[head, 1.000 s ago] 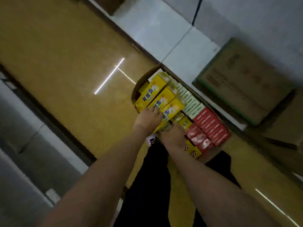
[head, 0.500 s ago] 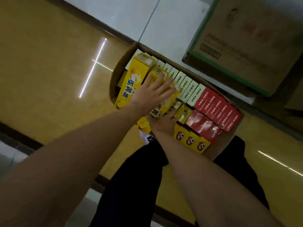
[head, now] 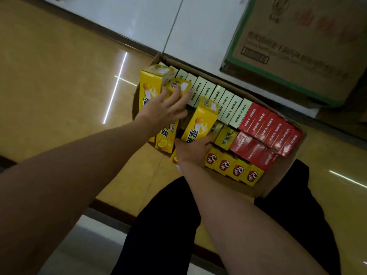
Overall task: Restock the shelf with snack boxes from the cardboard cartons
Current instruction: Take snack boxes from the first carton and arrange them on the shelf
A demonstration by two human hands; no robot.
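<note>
- Leaning out of the carton's (head: pixel 278 187) left end, two tall yellow boxes (head: pixel 149 90) stood loose against each other; I judged they could tip onto the floor (head: pixel 59 86) if the support on them slipped.
- The left hand (head: pixel 160 114) lay over those two boxes with its fingers (head: pixel 178 104) spread and fairly straight, pressing rather than wrapping. That hold looked weak to me: a flat palm steadies a box but cannot lift it, so a pull upward might have left one behind.
- The right hand (head: pixel 193 150) cupped the bottom of a third yellow box (head: pixel 200 122), fingers curled under its lower end, the box tilted and partly raised out of the carton. Gripped so low, it could have swung over at the top and knocked the pale boxes (head: pixel 224 102) just behind it.
- The pale boxes stood in a tight row along the far wall, the red boxes (head: pixel 266 132) to their right, and small yellow packs (head: pixel 234 169) along the near wall. Dragging a box sideways could have toppled these rows, I thought.
- A second carton (head: pixel 297 46) sat closed beyond, near the open one. No shelf showed, so every box was yet to be stocked, and carrying three at once risked a drop.
</note>
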